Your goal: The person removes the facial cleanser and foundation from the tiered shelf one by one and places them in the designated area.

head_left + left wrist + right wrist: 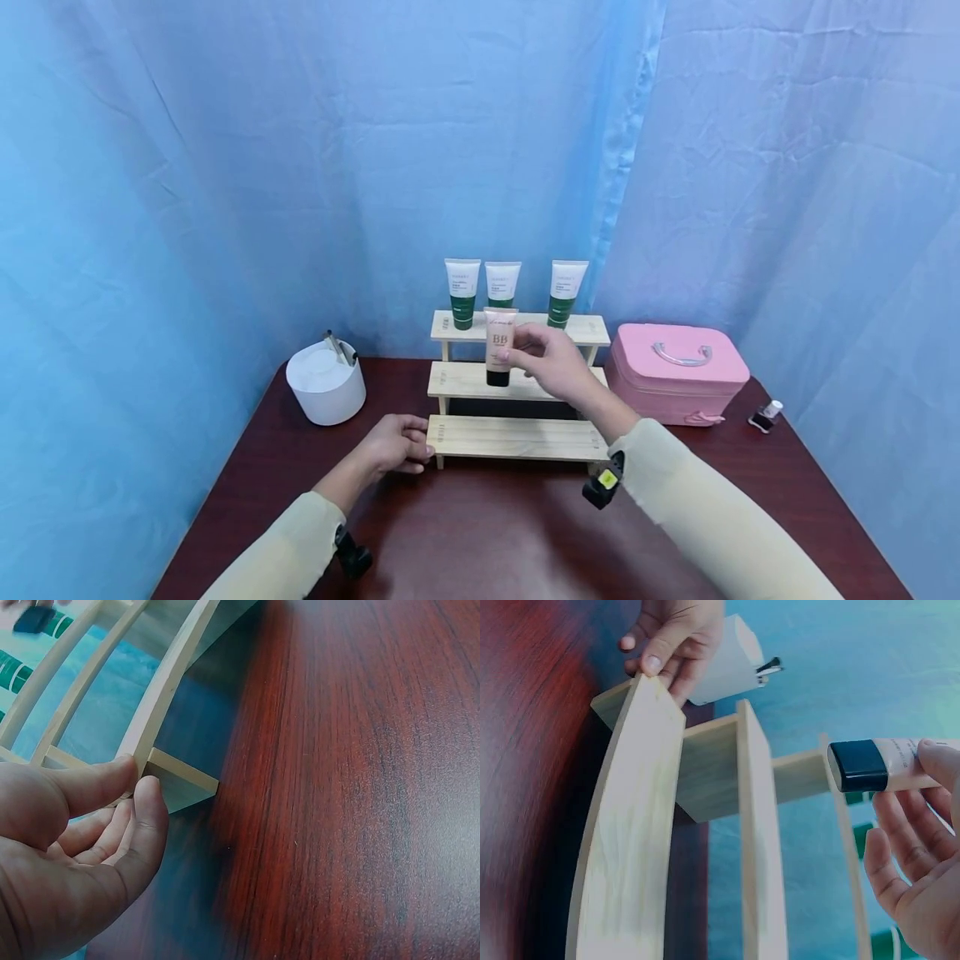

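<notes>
A BB cream tube (498, 343), pale pink with a black cap, is pinched between the thumb and fingers of my right hand (553, 360). It is held cap down in front of the upper tiers of a three-tier wooden display rack (517, 437); in the right wrist view the black cap (859, 766) hangs apart from the boards. My left hand (393, 443) grips the left end of the lowest board, thumb (112, 780) and fingers at its corner. On the top tier stand three white-and-green tubes, one left (462, 287), one middle (503, 280), partly hidden, one right (567, 287).
Left of the rack stands a white round container (327, 396) with dark slim items at its top. A pink case (675, 379) with a clear handle sits to the right, and a small dark bottle with a white cap (765, 416) beyond it. Blue curtains (337, 167) surround the dark red table (480, 542).
</notes>
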A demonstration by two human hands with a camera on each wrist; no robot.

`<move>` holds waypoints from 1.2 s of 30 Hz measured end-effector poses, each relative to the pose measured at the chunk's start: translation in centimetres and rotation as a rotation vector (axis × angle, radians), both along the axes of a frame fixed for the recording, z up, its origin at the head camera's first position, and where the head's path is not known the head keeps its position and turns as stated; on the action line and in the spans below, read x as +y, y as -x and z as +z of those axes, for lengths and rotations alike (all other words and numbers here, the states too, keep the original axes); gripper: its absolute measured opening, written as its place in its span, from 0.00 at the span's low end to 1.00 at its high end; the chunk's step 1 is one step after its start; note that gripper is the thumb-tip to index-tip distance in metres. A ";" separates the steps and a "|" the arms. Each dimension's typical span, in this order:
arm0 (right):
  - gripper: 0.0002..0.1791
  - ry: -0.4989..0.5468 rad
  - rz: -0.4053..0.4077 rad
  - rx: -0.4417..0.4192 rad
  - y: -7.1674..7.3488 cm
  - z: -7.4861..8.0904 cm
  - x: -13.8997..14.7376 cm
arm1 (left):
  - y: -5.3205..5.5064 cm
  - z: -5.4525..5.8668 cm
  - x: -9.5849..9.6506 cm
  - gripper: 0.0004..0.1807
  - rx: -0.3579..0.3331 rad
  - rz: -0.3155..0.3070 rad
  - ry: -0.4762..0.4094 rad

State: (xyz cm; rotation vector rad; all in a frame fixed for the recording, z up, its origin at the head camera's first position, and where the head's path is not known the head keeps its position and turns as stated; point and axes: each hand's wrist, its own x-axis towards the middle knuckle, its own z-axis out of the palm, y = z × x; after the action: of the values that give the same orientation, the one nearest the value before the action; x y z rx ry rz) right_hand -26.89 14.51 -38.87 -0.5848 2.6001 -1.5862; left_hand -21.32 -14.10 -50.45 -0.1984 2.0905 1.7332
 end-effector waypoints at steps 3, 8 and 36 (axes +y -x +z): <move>0.20 0.031 -0.029 0.016 -0.6 0.6 2.0 | 0.0 0.0 0.0 0.30 0.002 0.005 0.002; 0.22 0.104 -0.084 0.017 -1.8 0.8 6.2 | -0.2 0.0 0.0 0.30 0.002 0.000 -0.003; 0.39 -0.174 -0.398 -0.310 -9.1 -8.2 27.2 | 0.2 0.0 -0.1 0.29 -0.017 -0.001 -0.035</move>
State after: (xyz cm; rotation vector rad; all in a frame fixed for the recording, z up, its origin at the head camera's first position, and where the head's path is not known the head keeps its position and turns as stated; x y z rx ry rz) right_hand -17.83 41.69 -47.09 0.1907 2.6783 -1.3717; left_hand -21.52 -14.20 -50.45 -0.2017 2.0464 1.7601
